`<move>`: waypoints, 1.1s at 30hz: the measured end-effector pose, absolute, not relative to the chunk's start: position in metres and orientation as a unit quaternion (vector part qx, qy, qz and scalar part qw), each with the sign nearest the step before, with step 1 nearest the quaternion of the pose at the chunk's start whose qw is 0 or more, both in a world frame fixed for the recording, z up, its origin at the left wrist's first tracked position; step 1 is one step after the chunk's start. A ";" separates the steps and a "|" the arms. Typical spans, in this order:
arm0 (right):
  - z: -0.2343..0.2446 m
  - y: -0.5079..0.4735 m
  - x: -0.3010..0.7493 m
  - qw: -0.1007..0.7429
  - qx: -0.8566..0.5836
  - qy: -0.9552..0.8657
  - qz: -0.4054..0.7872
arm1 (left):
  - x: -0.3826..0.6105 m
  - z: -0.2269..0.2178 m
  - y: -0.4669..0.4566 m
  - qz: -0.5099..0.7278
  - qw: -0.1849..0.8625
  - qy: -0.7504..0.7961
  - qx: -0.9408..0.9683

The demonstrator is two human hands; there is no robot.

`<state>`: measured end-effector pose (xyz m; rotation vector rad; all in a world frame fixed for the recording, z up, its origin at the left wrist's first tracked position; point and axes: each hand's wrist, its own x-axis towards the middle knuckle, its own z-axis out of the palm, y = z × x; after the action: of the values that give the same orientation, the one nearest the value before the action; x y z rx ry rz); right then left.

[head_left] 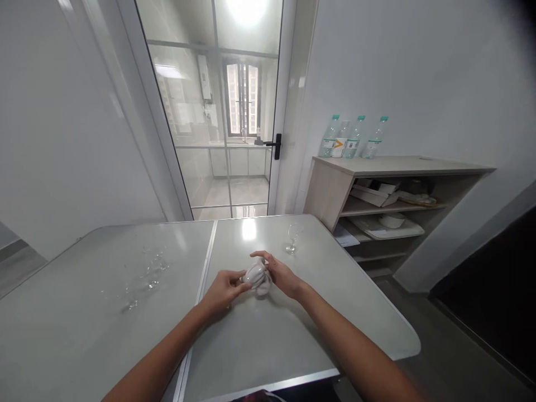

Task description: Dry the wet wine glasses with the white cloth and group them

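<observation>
Between the hands a white bundle (257,277), left hand (224,290) pinching it, right hand (281,275) cupping it

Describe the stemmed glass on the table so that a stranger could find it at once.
Start at the grey table, on its right half, beside the wooden shelf. Just beyond the right hand and left hand, which hold a whitish object, stands a clear stemmed glass. It stands alone, whereas the other glasses cluster on the left half.

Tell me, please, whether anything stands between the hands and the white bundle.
Nothing visible does: the left hand and the right hand both grip the white bundle. The wine glass stands apart, behind them.
</observation>
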<state>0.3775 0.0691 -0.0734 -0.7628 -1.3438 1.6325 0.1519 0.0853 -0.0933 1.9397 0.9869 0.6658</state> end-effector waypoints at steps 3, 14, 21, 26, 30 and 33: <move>-0.065 0.067 0.380 0.444 -0.292 -0.519 0.670 | 0.152 -0.089 0.086 0.235 0.595 0.347 0.686; -0.074 0.058 0.368 0.460 -0.318 -0.618 0.553 | 0.144 -0.087 0.093 0.219 0.631 0.388 0.635; -0.078 0.072 0.388 0.326 -0.294 -0.578 0.688 | 0.148 -0.085 0.084 0.249 0.286 0.418 0.826; -0.066 0.070 0.399 0.285 -0.225 -0.603 0.710 | 0.138 -0.072 0.090 0.170 0.587 0.335 0.717; -0.062 0.068 0.398 0.285 -0.203 -0.701 0.622 | 0.135 -0.070 0.092 0.180 0.679 0.316 0.637; -0.067 0.070 0.397 0.295 -0.254 -0.789 0.475 | 0.136 -0.073 0.093 0.198 0.702 0.323 0.603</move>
<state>0.3968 0.0702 -0.0674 -0.6763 -2.1000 1.2648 0.1360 0.0929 -0.0734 1.3416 0.7181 0.4409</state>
